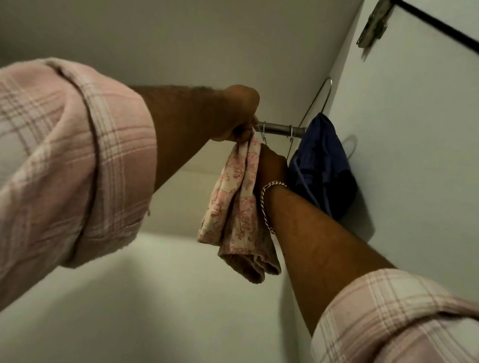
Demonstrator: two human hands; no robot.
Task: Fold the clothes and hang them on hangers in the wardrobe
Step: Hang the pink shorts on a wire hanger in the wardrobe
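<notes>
Inside the wardrobe (160, 25), floral cloth (238, 208) hides the right hand's (272, 167) fingers.

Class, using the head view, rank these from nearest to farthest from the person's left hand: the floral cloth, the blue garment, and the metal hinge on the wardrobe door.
1. The floral cloth: hanging straight down from the left hand, which grips it at the rail.
2. The blue garment: to the right, at the rail's end.
3. The metal hinge: far upper right, on the door.

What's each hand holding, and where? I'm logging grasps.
Left hand grips the floral cloth by its top, at the rail. Right hand: cannot tell.
</notes>
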